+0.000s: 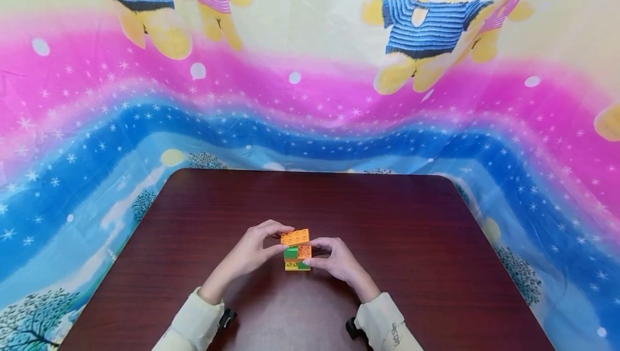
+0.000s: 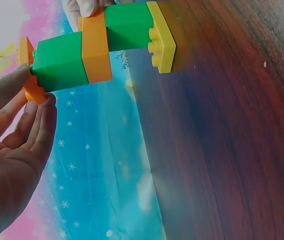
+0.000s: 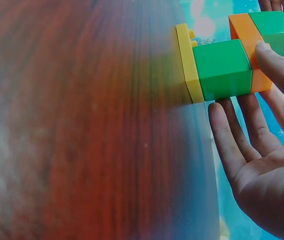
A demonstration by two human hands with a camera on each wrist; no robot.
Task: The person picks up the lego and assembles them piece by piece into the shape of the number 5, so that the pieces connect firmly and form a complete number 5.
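A small stack of toy building blocks stands on the table between the two hands. At its base lies a yellow plate (image 2: 164, 42), with a lower green block (image 3: 223, 70) at one end and an orange brick (image 2: 96, 50) above that. An upper green block (image 2: 60, 61) rests higher on the orange brick. My left hand (image 1: 251, 248) pinches a thin orange plate (image 1: 295, 237) between thumb and fingers, slightly tilted on top of the upper green block. The right hand (image 1: 337, 259) grips the stack from the side, its thumb on the orange brick.
The dark wooden table (image 1: 378, 216) has rounded far corners. Behind it and along its sides hangs a cloth (image 1: 310, 103) printed with bears and snowflakes. Dark straps (image 1: 227, 318) show at the cuffs of the pale sleeves (image 1: 194, 321).
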